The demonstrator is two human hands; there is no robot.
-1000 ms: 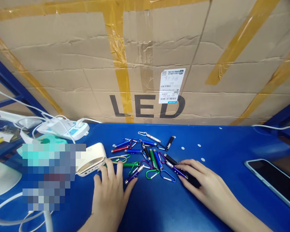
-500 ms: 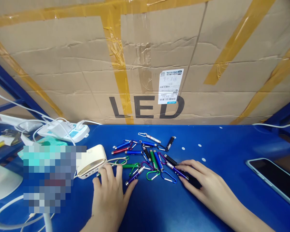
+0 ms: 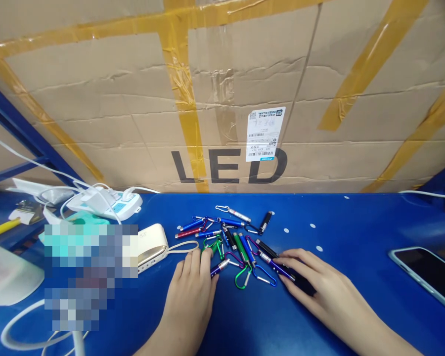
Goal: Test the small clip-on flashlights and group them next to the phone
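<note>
A loose pile of small metal keychain pen lights with coloured carabiners (image 3: 230,242) lies on the blue table top (image 3: 337,222). My left hand (image 3: 191,291) comes in from below, its fingertips resting on a green carabiner and green light (image 3: 212,245) at the pile's lower left. My right hand (image 3: 321,284) lies on the pile's lower right, fingers across a purple pen light (image 3: 278,268). A dark object (image 3: 304,285) shows under that palm, mostly hidden.
A cream power bank (image 3: 152,246) with a white cable sits left of the pile, beside a pixelated patch (image 3: 91,277). A white power strip (image 3: 107,205) stands behind it. A phone (image 3: 426,277) lies at the right. A taped cardboard box printed LED (image 3: 230,165) walls the back.
My left hand has slid right, into the pile, and the green light and carabiner are bunched closer together near its fingertips. My right hand stays on the purple light.
</note>
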